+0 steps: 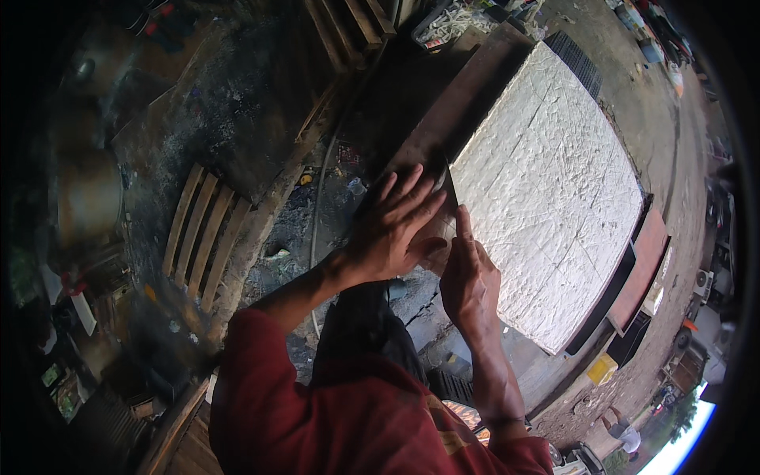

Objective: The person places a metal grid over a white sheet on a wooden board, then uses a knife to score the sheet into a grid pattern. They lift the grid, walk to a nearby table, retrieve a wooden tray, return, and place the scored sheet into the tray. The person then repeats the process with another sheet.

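A large white slab (554, 198) with a rough, wrinkled surface and scored lines lies to the right of my hands. Along its left side runs a dark brown board (467, 91). My left hand (392, 233) rests on the near end of this board, its fingers spread. Close beside it, at the slab's left edge, my right hand (470, 281) is closed with the index finger stretched forward. From it a thin, dark, knife-like blade (452, 188) points away from me. Its handle is hidden in my palm.
Wooden slatted pallets (202, 233) lie on the left. A dark bin (455, 28) of pale scraps stands at the far end. Reddish boards (641, 269) and a yellow block (602, 369) lie right of the slab. A person (627, 435) is at lower right. A hose (318, 222) runs along the floor.
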Tool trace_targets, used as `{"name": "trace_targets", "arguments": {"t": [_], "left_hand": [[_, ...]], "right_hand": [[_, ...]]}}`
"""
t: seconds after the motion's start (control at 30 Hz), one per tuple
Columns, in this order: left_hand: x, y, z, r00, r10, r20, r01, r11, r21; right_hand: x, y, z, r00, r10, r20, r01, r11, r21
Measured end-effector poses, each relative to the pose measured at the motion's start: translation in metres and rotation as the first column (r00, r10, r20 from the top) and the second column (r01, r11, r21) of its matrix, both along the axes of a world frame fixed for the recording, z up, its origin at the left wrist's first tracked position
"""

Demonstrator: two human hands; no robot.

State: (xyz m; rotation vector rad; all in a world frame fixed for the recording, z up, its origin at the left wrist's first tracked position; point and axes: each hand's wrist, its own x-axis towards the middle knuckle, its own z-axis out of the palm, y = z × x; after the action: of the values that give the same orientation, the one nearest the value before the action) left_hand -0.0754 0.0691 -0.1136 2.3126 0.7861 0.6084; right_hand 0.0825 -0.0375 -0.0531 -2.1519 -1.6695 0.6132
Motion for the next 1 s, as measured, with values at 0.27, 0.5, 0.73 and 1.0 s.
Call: {"name": "trace_targets", "arguments": {"t": [0.27,0.5,0.73,1.0], "left_hand": [[0.004,-0.028,0.008,0.987,-0.155,-0.034,0.158,0.98,0.118],[0.005,-0.036,0.003,0.947,-0.26,-0.187,0.295,0.936,0.193],[0.01,-0.001,0.013,0.983,-0.105,-0.154,0.125,0.984,0.13],[0.036,0.066,0.001,0.987,-0.106,-0.119,0.106,0.994,-0.008]], "right_hand": [[-0.003,-0.088,0.022,0.999,-0.015,-0.049,0.011,0.996,-0.092],[-0.003,-0.197,0.084,0.985,-0.085,-0.149,0.002,0.873,-0.488],[0.026,-0.113,0.05,0.975,-0.171,-0.143,0.174,0.985,0.012],[0.052,0.025,-0.003,0.999,0.035,-0.021,-0.034,0.998,0.058]]}}
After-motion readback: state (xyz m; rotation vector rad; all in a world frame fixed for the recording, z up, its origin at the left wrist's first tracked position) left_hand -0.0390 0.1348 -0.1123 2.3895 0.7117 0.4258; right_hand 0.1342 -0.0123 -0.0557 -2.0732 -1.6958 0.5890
